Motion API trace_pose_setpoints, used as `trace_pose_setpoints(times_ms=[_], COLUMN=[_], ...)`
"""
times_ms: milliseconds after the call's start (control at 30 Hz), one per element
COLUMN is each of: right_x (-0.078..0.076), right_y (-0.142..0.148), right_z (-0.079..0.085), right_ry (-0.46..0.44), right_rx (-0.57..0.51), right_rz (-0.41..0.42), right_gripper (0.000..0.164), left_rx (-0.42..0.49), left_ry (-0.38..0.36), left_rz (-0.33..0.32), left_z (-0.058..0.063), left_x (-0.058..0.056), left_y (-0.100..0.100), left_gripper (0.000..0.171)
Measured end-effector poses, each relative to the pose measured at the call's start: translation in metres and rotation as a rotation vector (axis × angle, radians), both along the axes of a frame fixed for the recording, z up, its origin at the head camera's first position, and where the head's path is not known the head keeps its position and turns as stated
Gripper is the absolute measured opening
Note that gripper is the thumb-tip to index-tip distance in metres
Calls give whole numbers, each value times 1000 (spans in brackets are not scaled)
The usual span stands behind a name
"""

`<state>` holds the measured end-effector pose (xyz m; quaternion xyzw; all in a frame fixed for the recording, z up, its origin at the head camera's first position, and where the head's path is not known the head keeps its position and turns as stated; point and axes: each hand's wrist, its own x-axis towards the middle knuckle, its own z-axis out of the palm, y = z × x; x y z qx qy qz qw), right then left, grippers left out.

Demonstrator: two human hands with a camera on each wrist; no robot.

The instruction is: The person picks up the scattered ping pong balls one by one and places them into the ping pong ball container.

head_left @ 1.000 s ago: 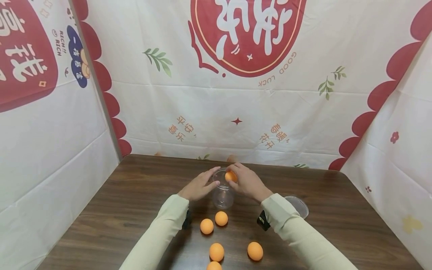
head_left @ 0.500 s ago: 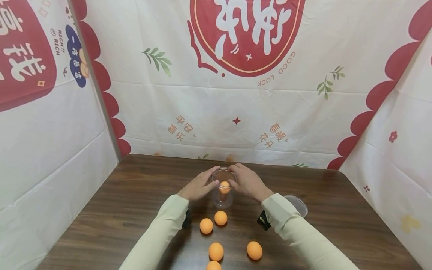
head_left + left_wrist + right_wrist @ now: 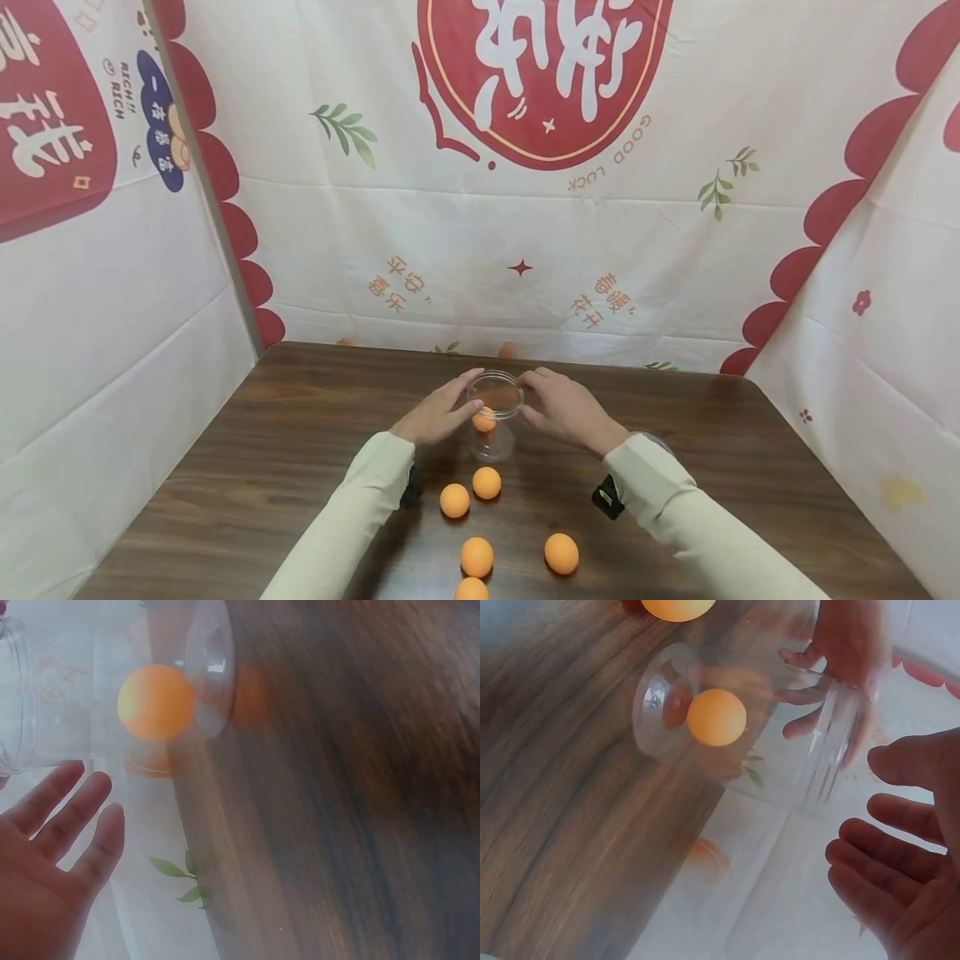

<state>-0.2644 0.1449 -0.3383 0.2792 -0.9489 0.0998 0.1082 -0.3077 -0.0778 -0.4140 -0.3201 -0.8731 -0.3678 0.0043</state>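
A clear plastic jar [image 3: 492, 442] stands upright and lidless on the table. Inside it is an orange ping-pong ball [image 3: 155, 703], seen a little above the jar's base in both wrist views. My left hand [image 3: 437, 412] holds the jar's rim from the left, its thumb at the near side and a finger at the far side. Its other fingers [image 3: 101, 847] spread loosely below the rim. Right of the rim, my right hand [image 3: 568, 408] is apart from the jar, fingers loosely bent and holding nothing.
Several more orange balls lie on the brown table in front of the jar, among them a near ball [image 3: 487, 483] and a right-hand ball [image 3: 561, 554]. A clear lid [image 3: 655, 440] is mostly hidden behind the right sleeve [image 3: 660, 483]. A printed cloth [image 3: 480, 225] hangs behind.
My right hand let the ball go into the jar, then drew back to the right from the rim. Inside, the ball has shifted left. My left hand stays at the rim.
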Motion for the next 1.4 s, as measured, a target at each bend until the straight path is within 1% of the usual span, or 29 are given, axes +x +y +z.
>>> trace_pose_setpoints(times_ms=[67, 267, 433, 533, 667, 833, 967, 1200, 1333, 1400], right_x=[5, 22, 37, 45, 56, 69, 79, 94, 101, 102], right_y=[4, 16, 21, 22, 24, 28, 33, 39, 44, 47], right_z=[2, 3, 0, -5, -14, -24, -35, -50, -57, -60], right_ry=[0, -26, -43, -42, -59, -101, -151, -205, -285, -321], right_rx=[3, 28, 36, 37, 44, 36, 16, 12, 10, 16], right_rz=[1, 11, 53, 83, 100, 118, 129, 131, 135, 127], right_gripper=[32, 30, 30, 29, 30, 29, 27, 28, 29, 33], left_rx=[-3, -4, 7, 15, 22, 19, 16, 26, 7, -2], left_ry=[-12, -9, -12, -12, -5, 0, -15, -11, -34, -47], left_rz=[6, 1, 8, 5, 3, 4, -7, 4, 15, 20], left_z=[0, 1, 2, 2, 3, 2, 1, 2, 1, 0], left_x=[0, -1, 0, 1, 1, 1, 1, 3, 3, 3], left_y=[0, 1, 1, -1, -1, -1, 0, 1, 1, 1], left_gripper=[60, 58, 57, 57, 56, 56, 58, 58, 58, 58])
